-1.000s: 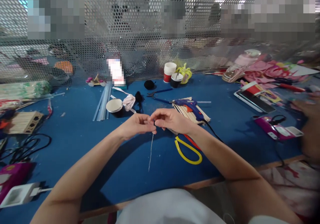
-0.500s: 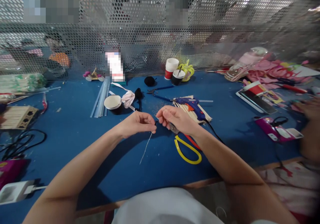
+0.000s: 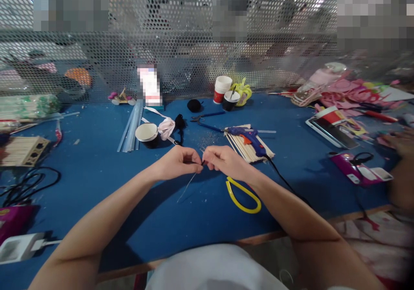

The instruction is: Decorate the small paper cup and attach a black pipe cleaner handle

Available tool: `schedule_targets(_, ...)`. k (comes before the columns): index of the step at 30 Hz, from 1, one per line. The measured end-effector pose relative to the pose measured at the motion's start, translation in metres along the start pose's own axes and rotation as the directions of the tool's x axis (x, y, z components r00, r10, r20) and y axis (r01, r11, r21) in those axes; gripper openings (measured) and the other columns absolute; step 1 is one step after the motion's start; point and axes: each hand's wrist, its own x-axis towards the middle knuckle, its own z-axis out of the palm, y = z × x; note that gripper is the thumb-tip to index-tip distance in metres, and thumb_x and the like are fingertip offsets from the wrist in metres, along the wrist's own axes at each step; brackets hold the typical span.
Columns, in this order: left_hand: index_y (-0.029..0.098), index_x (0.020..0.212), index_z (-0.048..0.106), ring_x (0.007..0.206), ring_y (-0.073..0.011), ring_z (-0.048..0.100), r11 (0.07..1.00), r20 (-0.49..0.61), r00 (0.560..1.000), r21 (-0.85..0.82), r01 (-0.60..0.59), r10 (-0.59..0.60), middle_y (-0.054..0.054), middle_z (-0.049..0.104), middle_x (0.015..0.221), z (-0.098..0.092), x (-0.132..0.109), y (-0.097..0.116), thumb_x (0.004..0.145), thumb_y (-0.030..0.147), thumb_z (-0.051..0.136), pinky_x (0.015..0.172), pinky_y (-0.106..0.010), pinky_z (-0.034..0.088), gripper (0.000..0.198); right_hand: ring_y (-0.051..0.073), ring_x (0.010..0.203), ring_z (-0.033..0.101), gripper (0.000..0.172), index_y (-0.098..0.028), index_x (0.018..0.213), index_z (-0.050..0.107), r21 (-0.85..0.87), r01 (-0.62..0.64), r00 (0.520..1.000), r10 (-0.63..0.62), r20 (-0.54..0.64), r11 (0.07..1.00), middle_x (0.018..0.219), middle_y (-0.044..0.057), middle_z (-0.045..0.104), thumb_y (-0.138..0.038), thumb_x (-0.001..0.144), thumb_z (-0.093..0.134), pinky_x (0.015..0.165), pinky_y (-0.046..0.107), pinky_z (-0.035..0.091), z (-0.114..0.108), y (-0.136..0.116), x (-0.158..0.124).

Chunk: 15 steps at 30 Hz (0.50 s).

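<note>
Pinched in my left hand point(image 3: 183, 162) is a thin silvery wire point(image 3: 186, 189), whose loose end hangs down toward me over the blue table. My right hand point(image 3: 223, 160) is closed, with its fingertips against the left ones. Between the two sets of fingertips a small dark bit shows; most of it is hidden by the fingers. Under my right wrist lie scissors with a yellow handle loop point(image 3: 242, 197), their blades covered by the hand. Just beyond that hand, a blue glue gun point(image 3: 249, 138) rests on a mat of wooden sticks point(image 3: 239, 149).
Ahead are a paper cup point(image 3: 147, 134), pale ribbon point(image 3: 166, 128), a black yarn ball point(image 3: 194, 105), pliers point(image 3: 207, 116), stacked cups point(image 3: 222, 89) and clear glue sticks point(image 3: 131, 128). A phone point(image 3: 336, 130) and another person's hand point(image 3: 401, 143) are at right. A perforated metal screen point(image 3: 181, 44) stands behind.
My right hand has turned and come in against the left fingertips, and its fingers have curled more closed. The wire's hanging end has swung slightly to the left.
</note>
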Motion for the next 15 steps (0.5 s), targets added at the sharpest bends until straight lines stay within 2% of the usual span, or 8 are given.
schedule_targets(3, 0.012, 0.069, 0.055, 0.055, -0.0052, 0.048, 1.0, -0.011, 1.0, -0.005, -0.002, 0.002, 0.001, 0.06, 0.064, -0.0002, -0.0001, 0.0005, 0.067, 0.023, 0.062, 0.052, -0.018, 0.036, 0.014, 0.005, 0.047, 0.042, 0.037, -0.015, 0.072, 0.049, 0.088, -0.06, 0.998, 0.058, 0.025, 0.994, 0.059, -0.001, 0.05, -0.047, 0.086, 0.036, 0.044, 0.018, 0.031, -0.0017, 0.001, 0.001)
schedule_targets(9, 0.012, 0.067, 0.054, 0.053, -0.0039, 0.044, 0.999, -0.009, 1.0, 0.039, -0.006, 0.007, 0.004, 0.055, 0.061, 0.0012, 0.0001, -0.0007, 0.066, 0.023, 0.062, 0.051, -0.017, 0.035, 0.013, 0.003, 0.041, 0.036, 0.03, -0.015, 0.071, 0.048, 0.176, -0.108, 0.992, 0.095, 0.082, 0.978, 0.056, -0.003, 0.049, -0.043, 0.082, 0.047, 0.038, 0.016, 0.027, 0.0006, 0.0009, 0.0006)
schedule_targets(15, 0.012, 0.068, 0.055, 0.056, -0.0055, 0.048, 1.0, -0.011, 1.0, 0.016, -0.013, 0.013, 0.001, 0.059, 0.064, -0.0004, -0.0003, 0.0016, 0.067, 0.024, 0.062, 0.054, -0.018, 0.037, 0.014, 0.003, 0.041, 0.039, 0.034, -0.015, 0.071, 0.049, 0.311, -0.115, 0.993, 0.099, 0.068, 0.943, 0.056, -0.003, 0.048, -0.047, 0.083, 0.044, 0.036, 0.015, 0.03, 0.0017, 0.0041, 0.0019)
